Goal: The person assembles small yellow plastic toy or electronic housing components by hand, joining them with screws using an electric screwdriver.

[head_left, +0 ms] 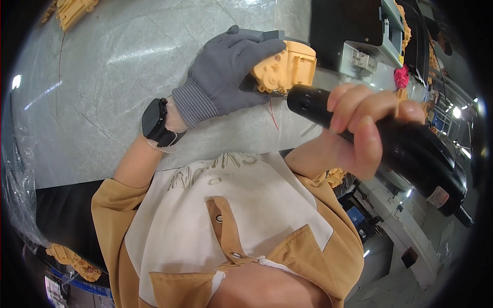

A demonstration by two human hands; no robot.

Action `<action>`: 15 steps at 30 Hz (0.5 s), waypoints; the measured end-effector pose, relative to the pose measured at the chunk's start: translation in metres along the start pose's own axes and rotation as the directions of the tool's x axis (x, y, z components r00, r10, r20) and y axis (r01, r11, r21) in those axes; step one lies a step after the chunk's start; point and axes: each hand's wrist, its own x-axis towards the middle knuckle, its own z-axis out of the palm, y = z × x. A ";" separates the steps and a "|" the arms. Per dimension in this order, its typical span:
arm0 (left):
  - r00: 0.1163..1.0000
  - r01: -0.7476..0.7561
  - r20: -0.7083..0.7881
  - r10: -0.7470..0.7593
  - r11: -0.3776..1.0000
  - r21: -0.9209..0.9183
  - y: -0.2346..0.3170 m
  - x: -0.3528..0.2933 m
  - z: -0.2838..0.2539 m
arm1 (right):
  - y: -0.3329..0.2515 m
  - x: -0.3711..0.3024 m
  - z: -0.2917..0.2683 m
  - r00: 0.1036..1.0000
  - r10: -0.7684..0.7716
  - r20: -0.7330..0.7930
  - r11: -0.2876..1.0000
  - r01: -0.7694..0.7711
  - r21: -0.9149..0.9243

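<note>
My left hand (223, 69), in a grey knitted glove, is closed round a yellow-orange moulded plastic housing (287, 64). Its thumb and fingers grip the near and far sides of the part. A dark block (269, 36) shows just behind the part, partly hidden by the glove. Bare fingers of my right hand (367, 115) wrap round a black electric screwdriver (411, 143). The tool's tip end points left, at the lower edge of the housing; whether the bit touches it I cannot tell. A thin red wire (273, 115) hangs below the housing.
The table has a grey, plastic-covered top (102, 102). Another yellow-orange housing (74, 13) lies at the far left with a red wire. A metal-and-black fixture (367, 51) stands at the far right, near a pink item (401, 77). More yellow-orange parts (74, 262) sit at the lower left.
</note>
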 end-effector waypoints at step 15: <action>0.998 -0.001 -0.061 0.001 1.000 0.000 -0.008 -0.006 0.005 | 0.000 0.000 0.009 0.976 0.091 0.195 0.996 -0.087 -0.030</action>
